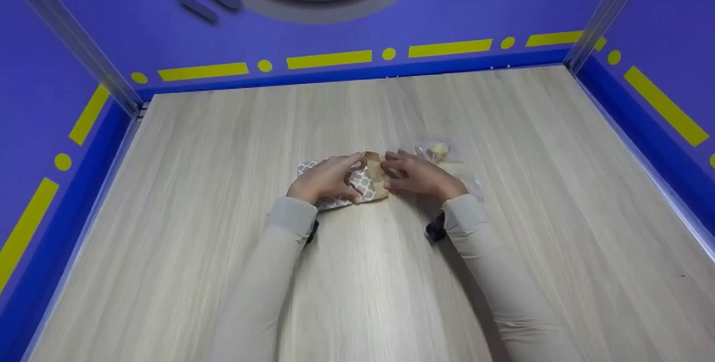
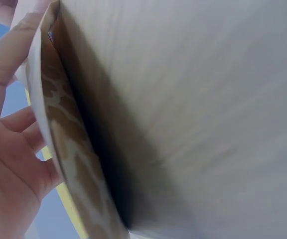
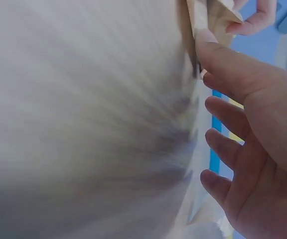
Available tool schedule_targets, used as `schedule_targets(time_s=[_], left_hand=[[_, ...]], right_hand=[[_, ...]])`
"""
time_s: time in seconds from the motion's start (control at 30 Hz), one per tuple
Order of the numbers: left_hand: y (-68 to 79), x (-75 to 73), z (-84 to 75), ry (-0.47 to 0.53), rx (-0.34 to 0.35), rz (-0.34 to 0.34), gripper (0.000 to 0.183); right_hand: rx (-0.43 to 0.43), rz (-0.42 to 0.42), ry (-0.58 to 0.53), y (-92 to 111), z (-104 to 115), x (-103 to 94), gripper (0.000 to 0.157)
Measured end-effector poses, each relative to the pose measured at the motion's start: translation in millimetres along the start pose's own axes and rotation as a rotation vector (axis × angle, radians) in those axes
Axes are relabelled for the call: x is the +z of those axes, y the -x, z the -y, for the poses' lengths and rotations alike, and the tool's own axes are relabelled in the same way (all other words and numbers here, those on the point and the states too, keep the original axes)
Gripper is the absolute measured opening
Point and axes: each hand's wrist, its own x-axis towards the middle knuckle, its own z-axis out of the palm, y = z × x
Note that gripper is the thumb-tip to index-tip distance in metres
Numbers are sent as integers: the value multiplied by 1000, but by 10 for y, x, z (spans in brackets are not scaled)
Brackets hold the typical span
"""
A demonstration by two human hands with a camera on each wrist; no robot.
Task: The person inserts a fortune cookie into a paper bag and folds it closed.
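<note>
A flat paper bag (image 1: 364, 184) with a white and tan lattice print lies on the table, its right end plain brown paper. My left hand (image 1: 329, 176) arches over the printed part and grips it, thumb at the near edge and fingers at the far edge. In the left wrist view, the printed side (image 2: 76, 149) of the bag stands close over the tabletop. At the brown end, my right hand (image 1: 419, 175) pinches the paper between thumb and forefinger. The right wrist view has that thumb (image 3: 218, 55) against the folded brown edge (image 3: 199, 20), the other fingers spread apart.
Just beyond and partly behind the right hand lies a clear plastic bag (image 1: 455, 152) with a small pale-yellow item (image 1: 439, 149) in it. The wood-grain table (image 1: 357, 272) is bounded by blue-purple panels (image 1: 335, 38) at the back and both sides.
</note>
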Motion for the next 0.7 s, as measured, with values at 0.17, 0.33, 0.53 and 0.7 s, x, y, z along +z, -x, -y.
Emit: schedule_targets(time_s=[0.17,0.33,0.53,0.7], left_hand=[[-3,10,15,15,-2,-2,76],[11,10,24,13,-21,-3,73],[17,3,19,0,-15,-6,70],[17,5,16,-6,-21,-6,70]], right_hand=[[-24,-28,17,55,5,-94,59],[16,-49,-2,135,-3,-190,57],[113,-54,-54,237,-49,-317,58],[94,-78,-30,327,-140,-435,59]])
